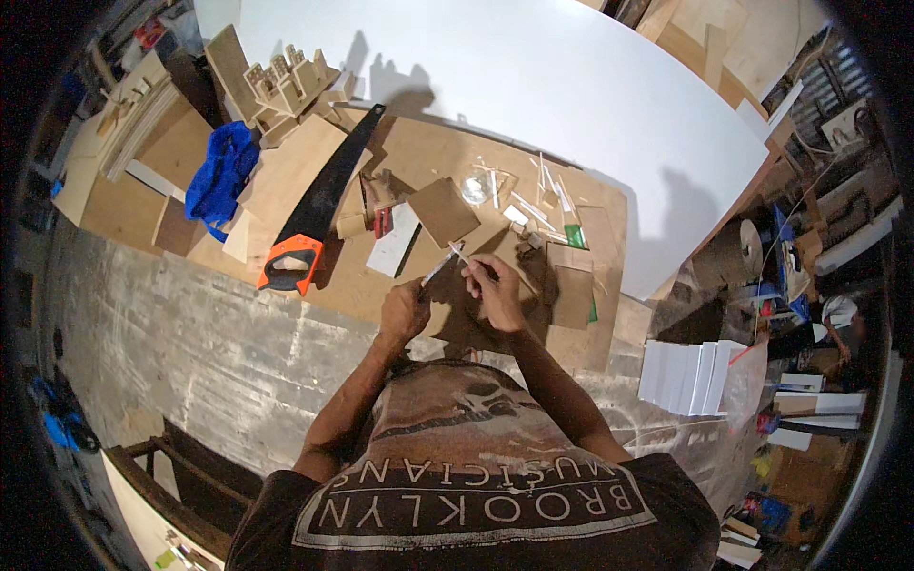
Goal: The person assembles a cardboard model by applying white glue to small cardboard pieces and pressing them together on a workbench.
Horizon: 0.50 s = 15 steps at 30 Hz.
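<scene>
On my remote feed, L hand point(407, 310) clamps slim grey tool point(443, 264), R hand point(493, 288) fingertip-pinches thin pale stick point(457, 250), ends close, just inside tabletop point(350, 282) near edge, prob. for fine ctrl.

A long handsaw with a black blade and orange handle point(326, 198) lies on the brown wooden bench point(419, 143). Right of the saw, the left grip point(407, 310) holds a slender grey tool point(440, 265), the right grip point(495, 288) a thin pale stick point(459, 251). Left of the saw sits a crumpled bright-blue cloth point(224, 176).
</scene>
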Each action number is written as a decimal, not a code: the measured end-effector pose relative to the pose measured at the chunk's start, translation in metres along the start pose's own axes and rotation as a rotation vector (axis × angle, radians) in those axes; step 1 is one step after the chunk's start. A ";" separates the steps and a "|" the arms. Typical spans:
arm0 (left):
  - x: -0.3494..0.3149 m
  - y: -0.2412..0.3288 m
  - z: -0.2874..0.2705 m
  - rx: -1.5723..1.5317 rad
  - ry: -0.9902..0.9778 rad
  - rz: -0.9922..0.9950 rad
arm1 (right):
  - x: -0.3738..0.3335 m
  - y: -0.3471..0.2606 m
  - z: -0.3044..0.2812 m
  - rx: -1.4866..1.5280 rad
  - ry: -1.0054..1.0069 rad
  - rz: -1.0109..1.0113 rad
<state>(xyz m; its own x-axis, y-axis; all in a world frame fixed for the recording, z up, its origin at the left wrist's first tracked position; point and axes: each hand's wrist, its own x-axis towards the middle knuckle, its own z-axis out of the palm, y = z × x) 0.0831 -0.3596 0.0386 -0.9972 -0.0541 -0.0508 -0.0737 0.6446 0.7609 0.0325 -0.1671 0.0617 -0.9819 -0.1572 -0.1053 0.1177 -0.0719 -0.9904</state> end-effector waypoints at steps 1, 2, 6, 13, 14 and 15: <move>-0.001 0.004 -0.002 -0.022 -0.012 -0.014 | 0.002 0.002 0.003 0.032 0.030 0.001; -0.001 0.007 -0.004 -0.043 -0.024 -0.029 | -0.002 0.005 0.004 0.014 0.003 0.023; -0.002 -0.002 -0.003 -0.023 0.029 0.005 | -0.030 0.017 0.002 -0.133 -0.208 -0.021; 0.000 -0.002 -0.002 -0.035 0.011 0.021 | -0.014 0.002 -0.014 0.089 0.039 0.064; 0.000 -0.003 -0.003 -0.042 0.013 0.027 | -0.005 -0.001 -0.017 0.098 0.051 0.017; -0.001 -0.001 -0.003 -0.042 0.009 0.027 | 0.001 -0.006 -0.018 0.099 0.055 0.019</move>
<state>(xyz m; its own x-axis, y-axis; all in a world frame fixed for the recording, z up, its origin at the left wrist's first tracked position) 0.0847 -0.3627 0.0397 -0.9988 -0.0435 -0.0242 -0.0459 0.6137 0.7882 0.0282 -0.1497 0.0655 -0.9858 -0.1050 -0.1314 0.1477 -0.1664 -0.9749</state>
